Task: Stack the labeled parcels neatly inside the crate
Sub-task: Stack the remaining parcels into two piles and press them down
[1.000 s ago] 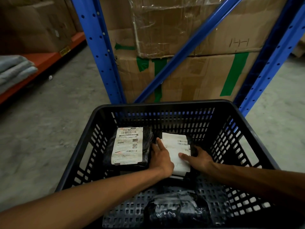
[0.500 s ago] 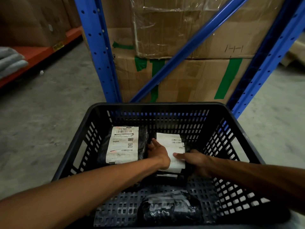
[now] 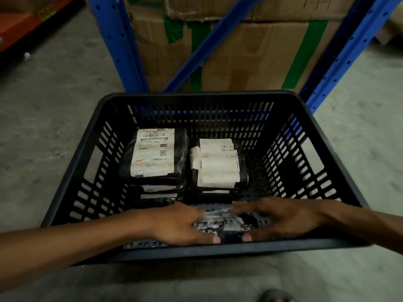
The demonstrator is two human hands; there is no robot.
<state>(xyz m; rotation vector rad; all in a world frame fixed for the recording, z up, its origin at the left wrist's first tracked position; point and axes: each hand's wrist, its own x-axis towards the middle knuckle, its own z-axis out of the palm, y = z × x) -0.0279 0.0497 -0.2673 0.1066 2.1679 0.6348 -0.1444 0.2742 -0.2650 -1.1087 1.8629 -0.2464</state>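
A black slotted plastic crate (image 3: 72, 171) stands on the floor in front of me. Inside, at the back left, a stack of black parcels carries a large white label on top (image 3: 153, 156). Beside it on the right sits a second stack with a smaller white label (image 3: 217, 163). A black shiny-wrapped parcel (image 3: 226, 227) lies by the crate's near wall. My left hand (image 3: 181, 225) grips its left side and my right hand (image 3: 279, 219) grips its right side; the hands cover most of it.
Blue steel rack uprights (image 3: 115, 40) and a diagonal brace stand just behind the crate, with taped cardboard boxes (image 3: 250, 59) between them. Grey concrete floor (image 3: 43, 105) lies to both sides. An orange shelf (image 3: 17, 25) runs along the far left. A foot (image 3: 274, 296) shows at the bottom edge.
Both hands left the right labeled stack and drew back to the near wall, closing on the black wrapped parcel there. The view tilted down.
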